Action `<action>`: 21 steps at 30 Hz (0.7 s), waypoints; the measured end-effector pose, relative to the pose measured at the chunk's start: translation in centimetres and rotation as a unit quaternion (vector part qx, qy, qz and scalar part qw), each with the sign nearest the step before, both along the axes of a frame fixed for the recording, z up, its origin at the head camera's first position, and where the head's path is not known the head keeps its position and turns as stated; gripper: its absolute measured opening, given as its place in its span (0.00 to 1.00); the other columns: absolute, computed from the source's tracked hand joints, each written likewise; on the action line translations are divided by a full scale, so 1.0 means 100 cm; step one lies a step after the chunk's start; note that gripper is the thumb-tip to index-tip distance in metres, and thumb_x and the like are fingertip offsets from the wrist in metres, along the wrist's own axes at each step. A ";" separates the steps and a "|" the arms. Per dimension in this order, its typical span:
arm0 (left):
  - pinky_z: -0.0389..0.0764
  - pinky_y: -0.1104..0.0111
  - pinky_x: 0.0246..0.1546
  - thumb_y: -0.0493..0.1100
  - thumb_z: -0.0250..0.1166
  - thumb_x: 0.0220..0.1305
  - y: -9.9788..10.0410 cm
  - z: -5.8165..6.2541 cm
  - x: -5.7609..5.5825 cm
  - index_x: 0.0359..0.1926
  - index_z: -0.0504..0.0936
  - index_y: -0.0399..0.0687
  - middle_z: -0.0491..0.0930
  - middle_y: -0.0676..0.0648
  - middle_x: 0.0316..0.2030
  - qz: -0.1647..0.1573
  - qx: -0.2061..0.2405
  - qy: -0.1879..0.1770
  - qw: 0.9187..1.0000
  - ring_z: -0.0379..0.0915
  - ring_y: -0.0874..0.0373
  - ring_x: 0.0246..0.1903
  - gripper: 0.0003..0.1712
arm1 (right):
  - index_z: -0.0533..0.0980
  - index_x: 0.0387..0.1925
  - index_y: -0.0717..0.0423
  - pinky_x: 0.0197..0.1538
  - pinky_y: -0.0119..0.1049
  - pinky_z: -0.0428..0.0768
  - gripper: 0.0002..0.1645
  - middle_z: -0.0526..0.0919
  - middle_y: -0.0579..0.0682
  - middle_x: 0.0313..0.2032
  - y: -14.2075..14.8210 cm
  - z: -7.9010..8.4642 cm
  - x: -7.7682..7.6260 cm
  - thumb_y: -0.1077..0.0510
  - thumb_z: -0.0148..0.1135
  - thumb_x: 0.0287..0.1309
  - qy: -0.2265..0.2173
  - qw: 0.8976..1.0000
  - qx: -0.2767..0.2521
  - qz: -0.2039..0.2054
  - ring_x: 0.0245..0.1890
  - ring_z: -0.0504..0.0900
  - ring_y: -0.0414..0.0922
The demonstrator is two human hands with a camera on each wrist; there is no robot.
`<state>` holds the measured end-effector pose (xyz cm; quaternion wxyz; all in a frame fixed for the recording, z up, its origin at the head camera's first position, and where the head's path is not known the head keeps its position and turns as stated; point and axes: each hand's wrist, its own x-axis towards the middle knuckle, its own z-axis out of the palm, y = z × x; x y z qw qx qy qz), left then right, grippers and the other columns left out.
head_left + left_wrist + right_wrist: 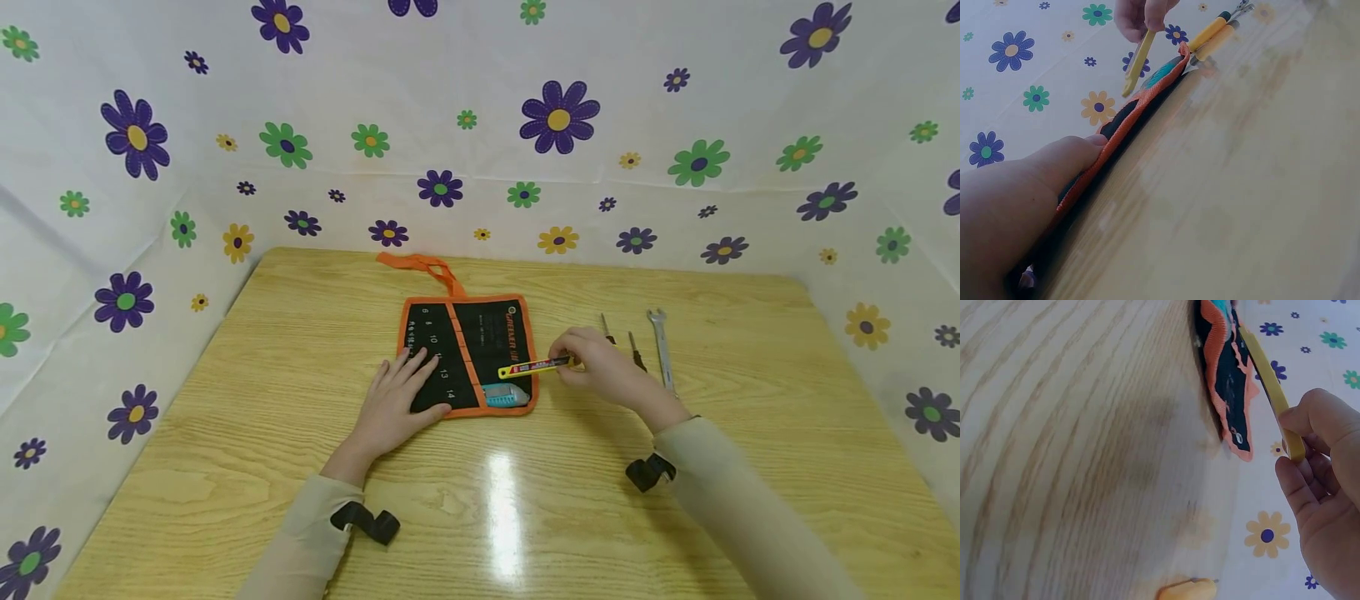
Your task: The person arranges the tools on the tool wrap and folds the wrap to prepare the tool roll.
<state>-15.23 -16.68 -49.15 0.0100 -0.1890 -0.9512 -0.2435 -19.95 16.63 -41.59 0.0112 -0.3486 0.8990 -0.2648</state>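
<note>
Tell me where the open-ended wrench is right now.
In the head view, the open-ended wrench lies on the table right of centre, just right of two screwdrivers and beyond the right hand's wrist.

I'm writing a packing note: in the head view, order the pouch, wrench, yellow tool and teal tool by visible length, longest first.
1. Pouch
2. Wrench and yellow tool: too close to rank
3. Teal tool

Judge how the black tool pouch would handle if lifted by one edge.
The tool pouch is probably floppy: its orange edging looks wavy, like cloth. The teal tool at one corner may drag that end down or slip out. The orange strap lies loose and bent, so it would likely trail limply.
</note>
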 end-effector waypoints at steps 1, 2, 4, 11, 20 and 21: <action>0.35 0.52 0.70 0.70 0.56 0.61 0.000 0.000 0.000 0.74 0.57 0.55 0.51 0.48 0.73 0.000 -0.001 0.000 1.000 0.37 0.48 0.73 0.47 | 0.79 0.35 0.61 0.39 0.42 0.74 0.07 0.79 0.52 0.37 -0.001 -0.001 -0.001 0.70 0.65 0.53 0.001 1.000 -0.001 0.000 0.36 0.72 0.48; 0.35 0.52 0.70 0.70 0.56 0.61 0.000 0.000 0.000 0.74 0.56 0.55 0.51 0.48 0.73 0.000 -0.001 0.000 1.000 0.37 0.48 0.73 0.47 | 0.79 0.35 0.61 0.39 0.42 0.75 0.07 0.79 0.53 0.36 -0.003 -0.002 -0.002 0.70 0.65 0.52 0.004 1.000 -0.002 0.001 0.36 0.73 0.48; 0.35 0.52 0.70 0.70 0.56 0.61 0.000 -0.001 0.000 0.74 0.56 0.55 0.51 0.48 0.73 0.001 -0.001 0.000 1.000 0.36 0.48 0.73 0.47 | 0.79 0.34 0.62 0.38 0.42 0.76 0.07 0.79 0.53 0.36 -0.006 -0.005 -0.004 0.71 0.66 0.52 0.012 1.000 -0.001 0.002 0.35 0.74 0.49; 0.36 0.51 0.69 0.70 0.56 0.61 0.000 0.000 0.001 0.74 0.57 0.54 0.51 0.48 0.73 0.001 0.002 0.001 1.000 0.37 0.48 0.73 0.47 | 0.79 0.35 0.62 0.40 0.42 0.76 0.07 0.79 0.52 0.36 -0.015 -0.009 -0.008 0.69 0.66 0.52 0.013 1.000 0.008 -0.006 0.36 0.73 0.48; 0.35 0.51 0.69 0.69 0.56 0.61 0.001 0.003 0.002 0.74 0.57 0.54 0.51 0.47 0.73 0.000 0.006 -0.003 1.000 0.37 0.48 0.73 0.46 | 0.80 0.38 0.63 0.38 0.39 0.75 0.08 0.78 0.53 0.37 -0.021 -0.011 -0.013 0.68 0.64 0.55 0.007 1.000 0.004 -0.016 0.35 0.71 0.47; 0.35 0.51 0.69 0.69 0.56 0.61 0.001 0.003 0.001 0.74 0.57 0.54 0.51 0.48 0.73 0.001 0.005 -0.003 1.000 0.37 0.48 0.73 0.46 | 0.80 0.39 0.63 0.38 0.39 0.75 0.08 0.78 0.53 0.37 -0.021 -0.011 -0.013 0.68 0.64 0.55 0.004 1.000 0.005 -0.017 0.35 0.71 0.47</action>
